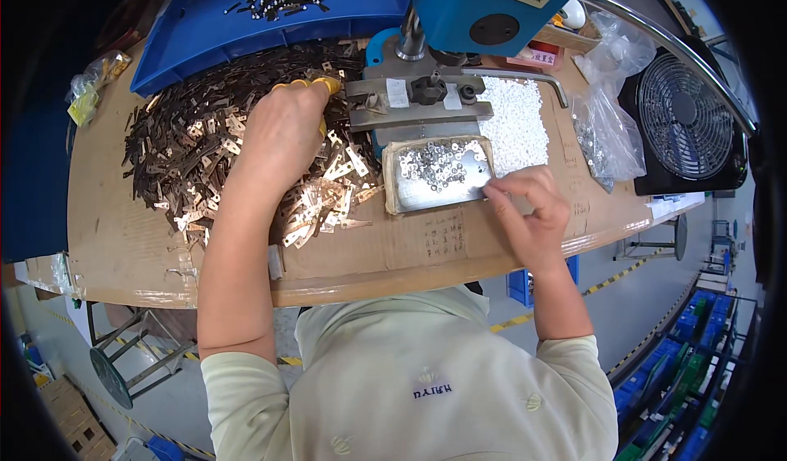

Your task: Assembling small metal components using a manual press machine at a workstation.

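My left hand (287,129), with yellow covers on its fingertips, is curled beside the left end of a steel fixture (418,121) under a blue press (492,10). What it holds, if anything, is hidden. Beneath and around it spreads a heap of small flat metal strips (197,162), dark ones behind and copper-coloured ones (316,211) in front. At the right edge of a shallow metal tray (422,196), my right hand (533,211) has thumb and forefinger pinched together. Anything between them is too small to make out. Small shiny nut-like rings (443,164) lie in the tray.
White small parts (516,125) lie in a patch right of the fixture, below a bent metal rod (549,84). A blue bin (246,39) with black-and-white pieces stands behind the heap. Clear plastic bags (611,133) and a black fan (680,113) occupy the table's right side.
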Demonstrator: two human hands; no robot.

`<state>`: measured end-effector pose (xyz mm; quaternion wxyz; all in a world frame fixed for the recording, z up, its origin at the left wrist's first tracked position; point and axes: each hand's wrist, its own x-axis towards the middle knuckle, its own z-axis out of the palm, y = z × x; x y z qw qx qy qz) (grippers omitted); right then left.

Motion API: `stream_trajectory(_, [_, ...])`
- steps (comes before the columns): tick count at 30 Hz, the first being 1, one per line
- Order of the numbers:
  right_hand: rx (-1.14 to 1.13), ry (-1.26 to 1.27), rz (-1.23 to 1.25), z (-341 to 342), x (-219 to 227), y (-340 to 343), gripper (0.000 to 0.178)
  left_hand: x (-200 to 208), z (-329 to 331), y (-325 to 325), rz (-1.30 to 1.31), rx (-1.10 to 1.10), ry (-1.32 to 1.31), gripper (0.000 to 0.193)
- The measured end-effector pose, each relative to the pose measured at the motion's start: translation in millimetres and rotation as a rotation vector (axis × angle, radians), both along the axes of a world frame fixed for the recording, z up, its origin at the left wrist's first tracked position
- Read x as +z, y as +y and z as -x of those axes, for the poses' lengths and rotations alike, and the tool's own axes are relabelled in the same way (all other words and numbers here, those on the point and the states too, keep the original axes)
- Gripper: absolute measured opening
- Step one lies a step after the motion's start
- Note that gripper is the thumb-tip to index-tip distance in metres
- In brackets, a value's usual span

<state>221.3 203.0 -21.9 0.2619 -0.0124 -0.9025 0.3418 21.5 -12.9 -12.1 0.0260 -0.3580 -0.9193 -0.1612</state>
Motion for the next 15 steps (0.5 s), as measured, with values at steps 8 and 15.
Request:
stream_trajectory(8, [0.071,0.208,-0.464,4.1,-4.6,0.6,0.013,9.5,3.5,0.0,-0.391,0.099,-0.041,0.031])
stream_trajectory(15, [0.026,-0.154,0.238,67.3,23.8,-2.7,0.002,20.8,-10.2,13.6,-1.094,0.139,-0.860,0.043])
